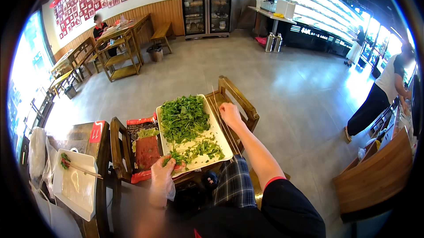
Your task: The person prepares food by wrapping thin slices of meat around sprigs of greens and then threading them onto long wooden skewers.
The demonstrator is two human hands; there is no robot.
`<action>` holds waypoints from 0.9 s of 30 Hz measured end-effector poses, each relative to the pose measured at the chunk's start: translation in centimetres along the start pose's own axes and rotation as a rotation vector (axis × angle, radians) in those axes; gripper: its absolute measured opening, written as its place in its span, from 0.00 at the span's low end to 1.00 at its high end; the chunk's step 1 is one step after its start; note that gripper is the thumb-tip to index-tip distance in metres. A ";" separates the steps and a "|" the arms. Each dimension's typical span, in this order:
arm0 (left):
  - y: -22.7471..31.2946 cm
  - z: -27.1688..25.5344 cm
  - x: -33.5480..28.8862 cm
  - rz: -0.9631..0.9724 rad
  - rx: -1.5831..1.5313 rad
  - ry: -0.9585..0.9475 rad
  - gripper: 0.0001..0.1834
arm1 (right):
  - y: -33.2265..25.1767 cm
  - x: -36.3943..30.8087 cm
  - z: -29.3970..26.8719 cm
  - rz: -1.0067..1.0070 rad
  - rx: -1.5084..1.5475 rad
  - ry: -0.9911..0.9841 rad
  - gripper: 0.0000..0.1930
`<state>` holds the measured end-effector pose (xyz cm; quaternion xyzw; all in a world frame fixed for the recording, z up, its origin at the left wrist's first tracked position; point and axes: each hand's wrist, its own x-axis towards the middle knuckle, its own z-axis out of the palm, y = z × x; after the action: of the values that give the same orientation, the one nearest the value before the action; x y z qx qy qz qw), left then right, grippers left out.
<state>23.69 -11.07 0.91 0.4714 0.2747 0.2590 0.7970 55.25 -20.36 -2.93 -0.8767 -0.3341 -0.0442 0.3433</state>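
A white tray (224, 146) in front of me holds a heap of leafy green herbs (183, 116), with loose sprigs (205, 148) scattered toward its near side. My left hand (161, 174), in a clear plastic glove, is at the tray's near left corner, fingers closed round a small bunch of herbs (176, 156). Thin wooden skewers (228, 133) lie along the tray's right edge. Beside them is my bare right hand (230, 114), its fingers curled closed; whatever is between the fingertips is hidden.
To my left, a second white tray (77, 194) on a wooden table holds skewered greens (65, 161). A red and black package (148, 149) lies left of the herb tray. Wooden chairs (238, 99) stand close by. Another person (384, 83) works at a counter on the right.
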 end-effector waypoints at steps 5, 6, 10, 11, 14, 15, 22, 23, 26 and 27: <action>0.0 0.0 -0.7 0.074 0.121 -0.020 0.14 | -1.2 1.1 1.3 0.086 -0.347 -0.433 0.10; 0.5 0.7 -1.3 0.081 0.124 -0.047 0.14 | -0.4 1.4 1.7 0.129 -0.292 -0.468 0.11; 0.2 -0.2 -0.6 0.167 0.210 -0.210 0.13 | -1.9 1.6 1.9 0.226 -0.302 -0.541 0.11; 0.2 -0.8 -0.2 0.055 0.063 -0.208 0.13 | -1.7 1.6 1.8 0.257 -0.270 -0.527 0.10; -1.4 -1.7 1.0 0.076 0.140 -0.094 0.13 | -1.6 2.1 2.0 0.315 -0.197 -0.498 0.09; -1.1 -1.6 1.1 0.045 0.136 -0.081 0.13 | -1.4 2.2 2.1 0.336 -0.195 -0.492 0.09; -0.1 -2.1 0.3 0.047 0.038 -0.117 0.13 | -2.6 1.9 1.2 0.319 -0.229 -0.517 0.12; -0.1 -2.2 0.3 0.055 0.011 -0.116 0.13 | -2.5 1.8 0.8 0.324 -0.228 -0.527 0.13; 0.2 -2.0 0.3 0.049 0.035 -0.063 0.13 | -1.6 2.1 0.2 0.215 -0.181 -0.292 0.11; 0.3 -1.9 0.3 0.041 0.060 -0.039 0.12 | -1.2 2.4 -0.3 0.202 -0.098 -0.262 0.10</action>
<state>22.60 -9.57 0.39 0.5057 0.2569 0.2577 0.7822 56.40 -18.63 -1.29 -0.9197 -0.2837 0.0888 0.2564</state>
